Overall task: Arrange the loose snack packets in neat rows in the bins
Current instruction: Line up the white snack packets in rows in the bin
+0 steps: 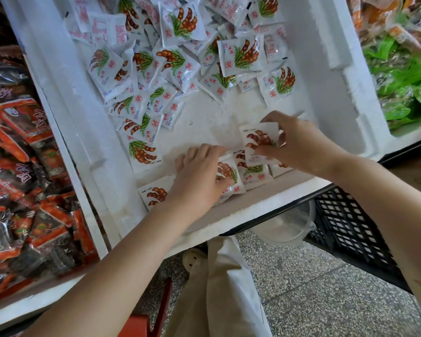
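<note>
Head view: a person's right hand (pixel 299 142) pinches one white snack packet (pixel 258 139) between thumb and fingers, holding it over the row (pixel 252 175) that lies against the near wall of the white foam bin (pixel 241 205). The left hand (pixel 199 176), fingers loosely flattened and gripping nothing, rests on that row. The step looks best done by sliding the packet down beside its neighbours, print facing the same way, while the left hand steadies the row against slipping. Bare bin floor (pixel 204 127) between the row and the loose pile (pixel 180 59) at the far end leaves room for both wrists. The near wall sits close under the forearms, and the side walls fence off neighbouring bins of red-and-black packets (pixel 22 166) and green packets (pixel 399 81).
</note>
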The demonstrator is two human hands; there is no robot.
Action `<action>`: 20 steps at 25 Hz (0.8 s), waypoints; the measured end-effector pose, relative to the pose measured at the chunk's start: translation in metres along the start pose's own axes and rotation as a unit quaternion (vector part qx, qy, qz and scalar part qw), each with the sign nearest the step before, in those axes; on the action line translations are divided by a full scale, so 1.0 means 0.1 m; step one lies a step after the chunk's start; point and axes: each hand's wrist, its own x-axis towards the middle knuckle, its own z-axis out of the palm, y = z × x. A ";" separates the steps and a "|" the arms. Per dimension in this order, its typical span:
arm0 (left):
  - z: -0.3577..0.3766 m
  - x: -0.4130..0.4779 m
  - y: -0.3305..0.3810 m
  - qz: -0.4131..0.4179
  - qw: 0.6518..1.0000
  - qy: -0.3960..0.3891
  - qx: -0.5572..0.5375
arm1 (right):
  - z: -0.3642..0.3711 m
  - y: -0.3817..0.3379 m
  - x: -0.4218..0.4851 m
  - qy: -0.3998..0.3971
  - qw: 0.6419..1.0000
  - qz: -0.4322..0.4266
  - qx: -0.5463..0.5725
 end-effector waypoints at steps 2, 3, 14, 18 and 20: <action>0.06 -0.02 -0.03 0.009 0.999 -0.015 0.026 | 0.08 0.00 0.05 -0.040 0.998 -0.016 -0.038; 0.08 -0.04 -0.04 0.016 1.000 -0.011 0.022 | 0.12 0.00 0.07 -0.049 0.997 -0.020 -0.054; -0.13 0.01 -0.09 0.050 0.996 0.021 -0.075 | 0.06 0.08 0.22 -0.003 0.996 -0.070 -0.062; -0.52 0.56 -0.05 0.045 0.986 0.126 -0.101 | -0.25 0.00 0.64 0.141 0.987 -0.060 -0.046; -0.64 0.91 -0.02 0.031 0.983 0.140 -0.113 | -0.36 -0.06 0.89 0.177 0.979 -0.053 -0.083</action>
